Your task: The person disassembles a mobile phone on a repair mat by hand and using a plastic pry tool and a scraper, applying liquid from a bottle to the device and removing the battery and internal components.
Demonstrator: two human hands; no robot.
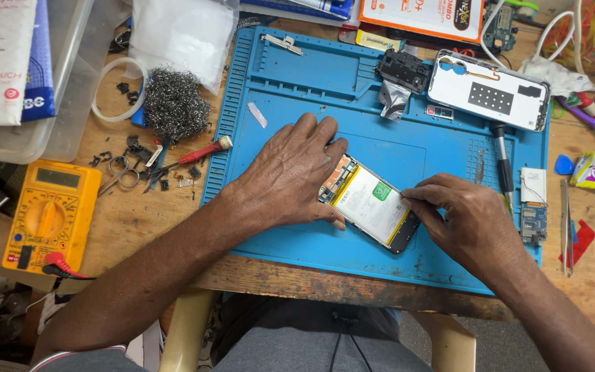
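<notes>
An opened phone (pixel 373 203) with its white battery showing lies tilted on the blue repair mat (pixel 297 96). My left hand (pixel 290 172) lies flat on the phone's upper left end and holds it down. My right hand (pixel 466 220) has its fingers pinched at the battery's right edge near the phone's lower end; whether a small tool sits between the fingers I cannot tell. The phone's white back cover (pixel 488 89) lies at the mat's far right corner, beside a black camera frame part (pixel 402 70).
A screwdriver (pixel 502 162) and a small circuit board (pixel 533 224) lie right of my right hand. A yellow multimeter (pixel 49 213), scissors (pixel 120 172), steel wool (pixel 173 103) and a red-handled tool (pixel 197 153) sit on the wooden table to the left. Boxes and cables crowd the back edge.
</notes>
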